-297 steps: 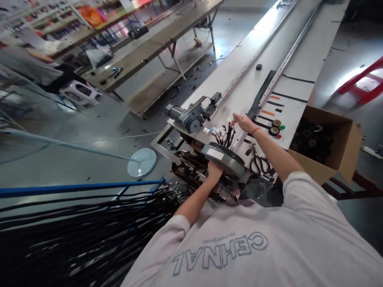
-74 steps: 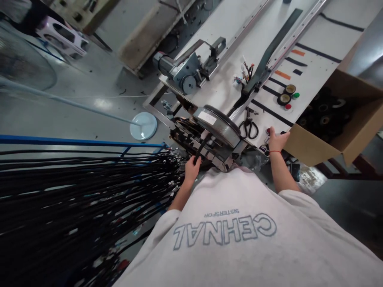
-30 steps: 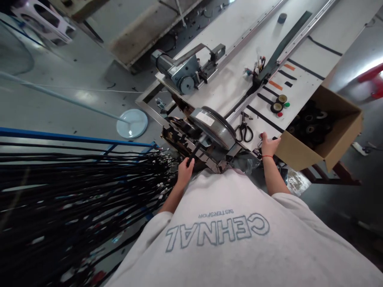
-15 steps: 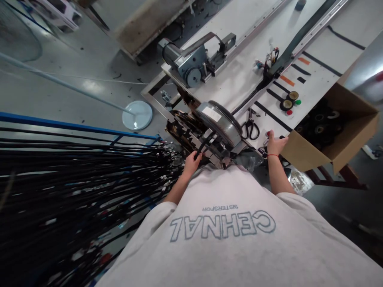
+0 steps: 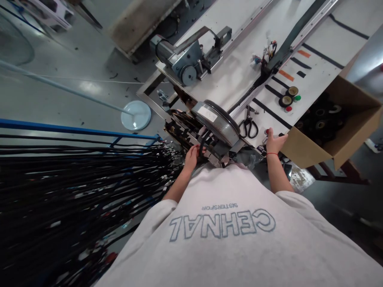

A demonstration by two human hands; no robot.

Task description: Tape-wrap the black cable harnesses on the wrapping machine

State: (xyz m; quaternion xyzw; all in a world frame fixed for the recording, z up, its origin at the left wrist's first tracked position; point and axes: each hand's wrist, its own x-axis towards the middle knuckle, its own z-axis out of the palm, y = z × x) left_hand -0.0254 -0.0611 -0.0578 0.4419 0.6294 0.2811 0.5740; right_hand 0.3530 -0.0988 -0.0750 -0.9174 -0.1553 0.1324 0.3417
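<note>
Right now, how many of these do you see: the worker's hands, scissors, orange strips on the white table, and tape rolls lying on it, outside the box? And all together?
Hands (left hand, right hand): 2
Scissors: 1
Orange strips: 2
Tape rolls on the table: 2
Total: 7

Black cable [image 5: 202, 143], curved, beside the grey drum [image 5: 220, 124], red button [image 5: 267, 131], partly covered

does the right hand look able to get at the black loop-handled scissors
Probably yes: the black loop-handled scissors lie uncovered on the white tabletop near the right hand, with nothing bulky between.
</note>
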